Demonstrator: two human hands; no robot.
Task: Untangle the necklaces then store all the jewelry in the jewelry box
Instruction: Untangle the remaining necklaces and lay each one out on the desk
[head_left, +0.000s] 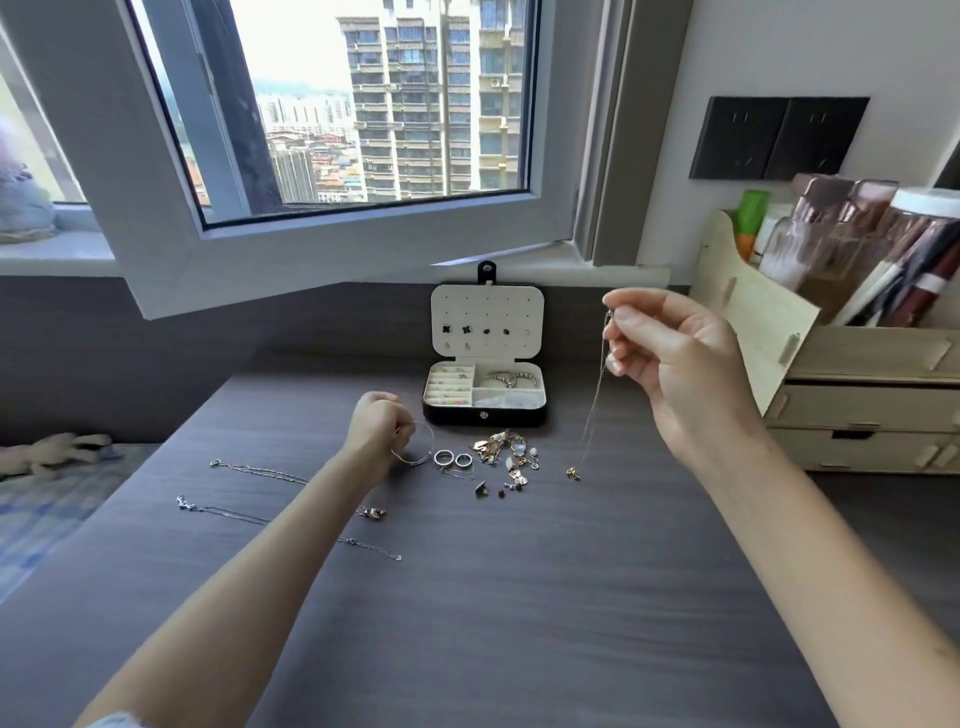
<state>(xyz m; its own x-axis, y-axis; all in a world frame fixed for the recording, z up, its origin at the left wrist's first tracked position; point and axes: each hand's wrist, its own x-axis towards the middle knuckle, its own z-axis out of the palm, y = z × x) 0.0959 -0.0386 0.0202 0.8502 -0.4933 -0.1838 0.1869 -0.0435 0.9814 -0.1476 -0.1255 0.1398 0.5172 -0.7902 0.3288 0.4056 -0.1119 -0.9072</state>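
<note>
Two hands are at work over the dark desk (519, 597). The right hand (675, 364) is raised, its thumb and fingertips pinched on the top of a thin chain (596, 400). Below that pinch the chain hangs down and slightly left, ending in a small gold pendant (573, 473) that rests on or just above the desk; which one cannot be told.

The left hand (375, 426) is low, curled closed around one side of a thin bangle (418, 451), which lies on the desk just right of the fist. Right of that grip sit two silver rings (453, 459) side by side, then a loose pile of earrings (506, 454) and small charms. Left of and below the left grip, two necklaces (260, 474) lie stretched out on the desk, passing under the forearm, well apart from each other.

Beyond both grips, between them, stands the jewelry box (485, 400), lid upright with studs pinned in it, its compartments already holding rings and a bracelet. Right of the raised hand is a wooden organizer (857, 395).
</note>
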